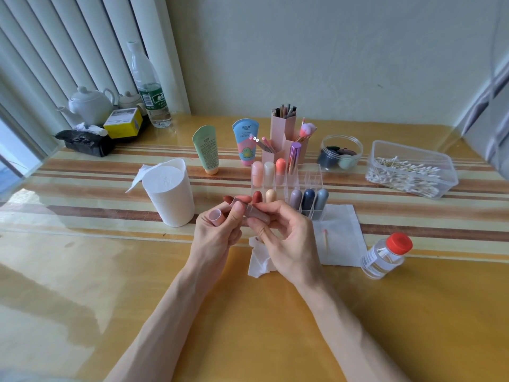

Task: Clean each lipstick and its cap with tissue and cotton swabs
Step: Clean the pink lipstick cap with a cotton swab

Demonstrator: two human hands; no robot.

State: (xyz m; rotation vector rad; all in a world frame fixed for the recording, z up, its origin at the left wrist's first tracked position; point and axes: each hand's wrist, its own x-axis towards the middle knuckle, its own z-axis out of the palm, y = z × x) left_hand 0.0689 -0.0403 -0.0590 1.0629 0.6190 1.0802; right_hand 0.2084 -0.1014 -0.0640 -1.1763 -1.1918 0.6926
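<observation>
Yellow desk by a pale wall: one lipstick open in hand.
At left stands the tissue roll [168, 193]; the left hand [217, 232] has its grip on the pink cap [215, 216] and steadies the lipstick [254, 211], whose base the right hand [287, 241] pinches. Further right, capped lipsticks [308, 198] fill the clear rack [314, 175], perhaps not cleaned yet; a stained swab [325, 239] lies on a tissue sheet [344, 235].

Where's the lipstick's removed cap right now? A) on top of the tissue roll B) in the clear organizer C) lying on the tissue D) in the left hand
D: the left hand grips the pink cap, while the right hand holds the lipstick beside it.
</observation>
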